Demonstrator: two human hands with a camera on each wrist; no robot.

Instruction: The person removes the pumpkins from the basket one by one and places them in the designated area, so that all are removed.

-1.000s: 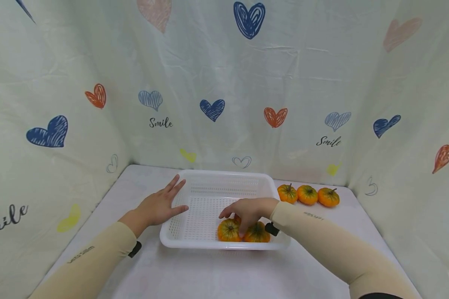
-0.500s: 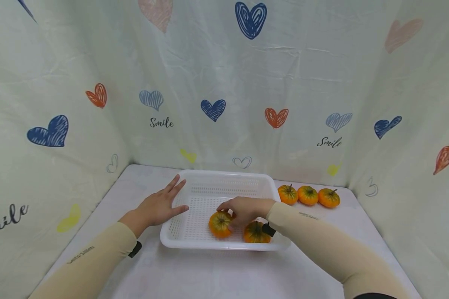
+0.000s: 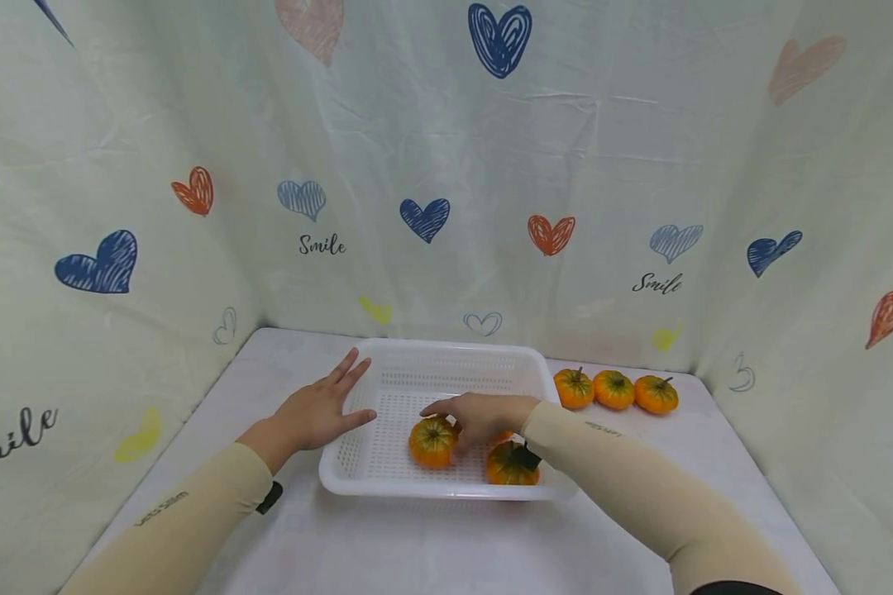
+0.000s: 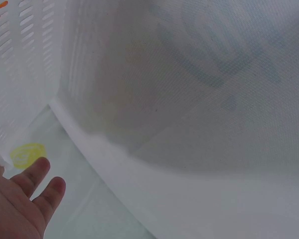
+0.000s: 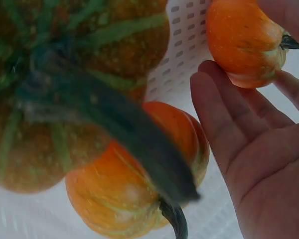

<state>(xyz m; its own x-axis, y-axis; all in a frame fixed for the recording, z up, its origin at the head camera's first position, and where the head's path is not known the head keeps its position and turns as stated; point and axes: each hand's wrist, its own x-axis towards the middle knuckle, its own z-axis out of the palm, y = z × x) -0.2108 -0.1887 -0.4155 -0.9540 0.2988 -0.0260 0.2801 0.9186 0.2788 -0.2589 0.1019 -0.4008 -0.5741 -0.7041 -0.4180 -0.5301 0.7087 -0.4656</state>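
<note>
A white slotted plastic basket (image 3: 446, 489) stands on the table. Inside it my right hand (image 3: 478, 420) holds a small orange-green pumpkin (image 3: 433, 442) between thumb and fingers. In the right wrist view, that pumpkin (image 5: 245, 42) shows its stem, with the right hand's fingers (image 5: 224, 119) along its side. A second pumpkin (image 3: 512, 464) lies below the right wrist, its dark stem (image 5: 134, 134) close to the camera. Behind it is a third pumpkin (image 5: 134, 184), mostly hidden by the hand in the head view. My left hand (image 3: 316, 411) lies with spread, straight fingers at the basket's left rim.
Three more pumpkins (image 3: 613, 390) sit in a row on the table (image 3: 432, 545), right of the basket. A white curtain (image 3: 432, 281) printed with hearts encloses the back and sides.
The right hand has moved left with its pumpkin, away from the pumpkins at the basket's right side. The left hand stays in place.
</note>
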